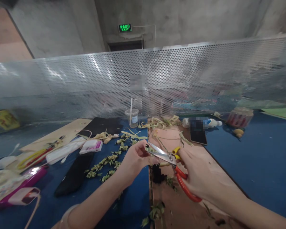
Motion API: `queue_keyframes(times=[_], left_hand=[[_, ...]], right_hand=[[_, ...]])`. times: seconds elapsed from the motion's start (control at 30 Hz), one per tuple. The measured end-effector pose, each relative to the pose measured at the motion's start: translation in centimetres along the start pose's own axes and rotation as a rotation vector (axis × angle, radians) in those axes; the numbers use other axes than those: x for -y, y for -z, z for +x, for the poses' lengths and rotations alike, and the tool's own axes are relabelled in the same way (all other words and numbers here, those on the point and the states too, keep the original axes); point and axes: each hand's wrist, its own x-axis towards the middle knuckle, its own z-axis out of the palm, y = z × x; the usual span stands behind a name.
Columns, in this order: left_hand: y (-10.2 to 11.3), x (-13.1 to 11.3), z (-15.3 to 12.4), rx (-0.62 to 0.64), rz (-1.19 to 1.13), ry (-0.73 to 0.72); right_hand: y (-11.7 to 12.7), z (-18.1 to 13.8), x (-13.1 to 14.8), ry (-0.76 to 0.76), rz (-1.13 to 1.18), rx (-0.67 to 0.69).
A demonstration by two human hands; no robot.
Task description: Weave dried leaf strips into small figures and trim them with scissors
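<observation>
My right hand [200,173] grips red-handled scissors [173,163], whose steel blades point left toward my left hand. My left hand [135,157] pinches a small green plant piece [147,149] right at the blade tips. Both hands hover over the seam between a blue table cover [252,159] and a brown board [181,203]. Cut green bits [107,163] lie in a row to the left of my left hand. Dry stems and leaves [162,122] are heaped at the board's far end.
A perforated metal screen [143,82] walls off the back. A plastic cup with a straw [132,117], a phone [198,134], a bottle [211,122], a pink box [91,146], pliers [40,152] and a black case [73,175] lie around.
</observation>
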Motion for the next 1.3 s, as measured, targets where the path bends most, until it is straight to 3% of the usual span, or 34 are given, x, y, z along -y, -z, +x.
queue_keyframes(times=[0.17, 0.47, 0.63, 1.1, 1.3], left_hand=[[-0.1, -0.2, 0.0, -0.005, 0.033, 0.013], [0.0, -0.1, -0.1, 0.005, 0.017, 0.01], [-0.1, -0.4, -0.1, -0.02, 0.064, 0.03], [-0.2, -0.2, 0.0, 0.043, -0.051, -0.037], [-0.2, -0.1, -0.1, 0.04, -0.051, -0.031]], right_hand=[[-0.4, -0.1, -0.1, 0.005, 0.067, 0.008], [0.8, 0.2, 0.3, 0.01, -0.021, 0.052], [0.1, -0.1, 0.0, -0.013, 0.045, 0.061], [-0.1, -0.1, -0.1, -0.014, 0.079, 0.11], [0.4, -0.1, 0.1, -0.004, -0.007, 0.111]])
